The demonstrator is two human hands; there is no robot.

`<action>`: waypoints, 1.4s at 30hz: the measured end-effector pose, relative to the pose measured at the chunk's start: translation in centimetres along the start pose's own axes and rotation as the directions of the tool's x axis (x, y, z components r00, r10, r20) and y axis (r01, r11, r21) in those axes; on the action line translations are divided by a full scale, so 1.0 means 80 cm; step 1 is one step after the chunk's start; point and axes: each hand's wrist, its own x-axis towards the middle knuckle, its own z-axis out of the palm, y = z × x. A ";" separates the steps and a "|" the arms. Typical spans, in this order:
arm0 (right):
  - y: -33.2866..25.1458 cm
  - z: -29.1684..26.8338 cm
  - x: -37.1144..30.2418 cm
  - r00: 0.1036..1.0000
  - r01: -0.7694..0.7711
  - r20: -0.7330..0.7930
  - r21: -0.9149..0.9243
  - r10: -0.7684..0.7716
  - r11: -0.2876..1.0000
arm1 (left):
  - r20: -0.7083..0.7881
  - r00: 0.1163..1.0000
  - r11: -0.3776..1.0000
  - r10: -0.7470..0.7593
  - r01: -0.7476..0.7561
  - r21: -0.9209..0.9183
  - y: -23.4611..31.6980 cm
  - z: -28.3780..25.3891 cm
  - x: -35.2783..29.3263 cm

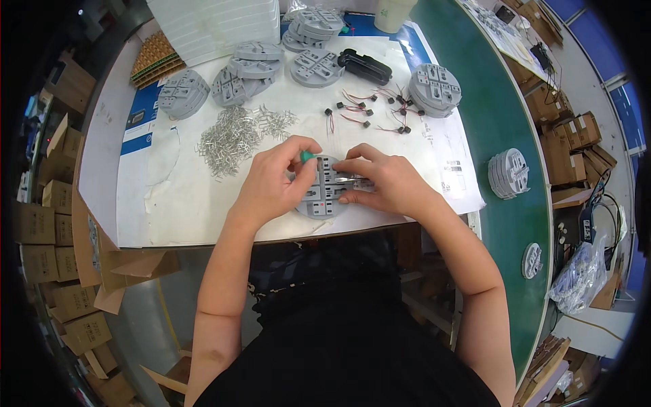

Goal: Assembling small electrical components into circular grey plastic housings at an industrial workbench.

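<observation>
Pale paper (183,217) is covering the tabletop (102,173), where a gray disc (321,197) is lying near the front edge. The left hand (274,180) is gripping a green piece (306,156); the right hand (388,180) is pinching a metal tool (347,179). Uneven pressing could be making the tool slip.

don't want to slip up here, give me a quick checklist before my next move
1. Grey disc between both hands: ok, on the table, grid side up.
2. Right hand on the slim metal tool: ok.
3. Left hand holding the green piece: cannot tell, fingers hide much of it.
4. Small metal parts clear of the disc: ok, heaped further left.
5. Wired black parts in neat order: not ok, scattered.
6. Every disc slot filled: cannot tell, hands cover some.
</observation>
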 end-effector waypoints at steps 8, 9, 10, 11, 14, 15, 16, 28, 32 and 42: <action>0.006 0.003 -0.003 1.000 0.024 -0.001 0.006 -0.024 1.000 | 0.143 0.987 0.994 -0.079 0.068 0.084 0.000 0.000 0.012; 0.006 0.004 -0.004 1.000 0.027 -0.006 0.006 -0.027 1.000 | 0.171 0.985 0.992 -0.036 0.014 0.129 -0.002 0.002 0.015; 0.006 0.004 -0.004 1.000 0.029 -0.010 0.005 -0.029 1.000 | 0.199 0.980 0.984 0.007 -0.041 0.171 -0.003 0.004 0.018; 0.006 0.003 -0.004 0.999 0.031 -0.013 0.003 -0.031 1.000 | 0.200 0.980 0.985 0.007 -0.042 0.170 -0.002 0.005 0.020; -0.002 0.002 -0.003 1.000 -0.009 0.010 -0.010 0.009 1.000 | 0.231 0.970 0.966 -0.074 0.012 0.259 0.000 0.006 0.024; -0.003 0.002 -0.004 0.999 -0.030 0.021 -0.016 0.031 0.999 | 0.233 0.970 0.966 -0.073 0.011 0.258 0.001 0.009 0.025; -0.003 0.002 -0.005 0.999 -0.033 0.020 -0.017 0.033 0.999 | 0.242 0.968 0.949 -0.058 -0.022 0.313 0.003 0.013 0.026; 0.053 -0.022 0.050 0.902 -0.354 -0.277 -0.037 0.331 0.935 | 0.003 0.999 0.949 0.042 -0.040 0.312 0.007 0.018 0.008; 0.032 -0.025 0.036 0.883 -0.376 -0.261 0.104 0.390 0.921 | -0.213 0.962 0.936 0.173 -0.093 0.338 0.023 0.003 0.007; 0.052 -0.025 0.057 0.957 -0.196 -0.249 -0.171 0.150 0.966 | -0.143 0.966 0.930 0.215 -0.158 0.333 0.013 -0.005 0.004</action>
